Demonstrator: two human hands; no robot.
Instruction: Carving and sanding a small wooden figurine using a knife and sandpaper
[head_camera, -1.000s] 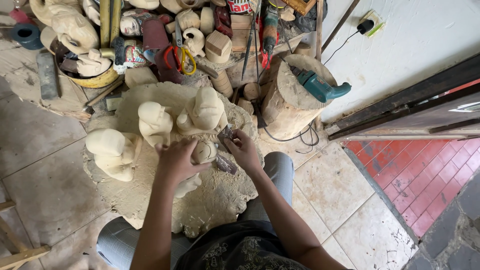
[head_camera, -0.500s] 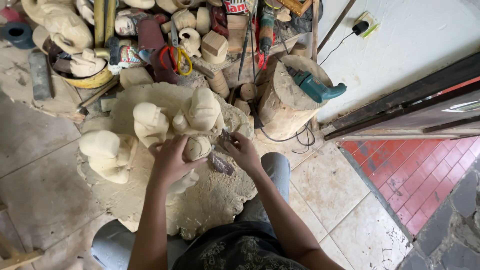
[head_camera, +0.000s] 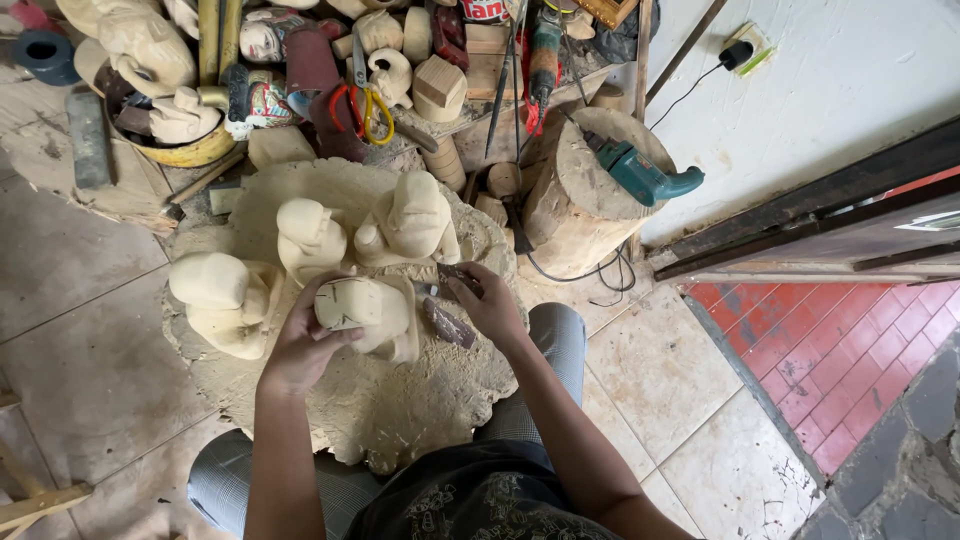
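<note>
The left hand (head_camera: 300, 350) now wraps its fingers around a pale wooden carving (head_camera: 365, 310), turned so that pencil marks show on its rounded top (a second ago the hand covered more of it). The right hand (head_camera: 490, 305) has its fingers clamped on a small dark blade (head_camera: 445, 320), held just beside the carving's right flank. The carving sits near the middle of the round, dust-covered slab (head_camera: 400, 420), in front of three unfinished figures (head_camera: 310, 235).

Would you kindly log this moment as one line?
left hand: grips pale wooden carving | right hand: holds dark carving tool | base: worn wooden block
</note>
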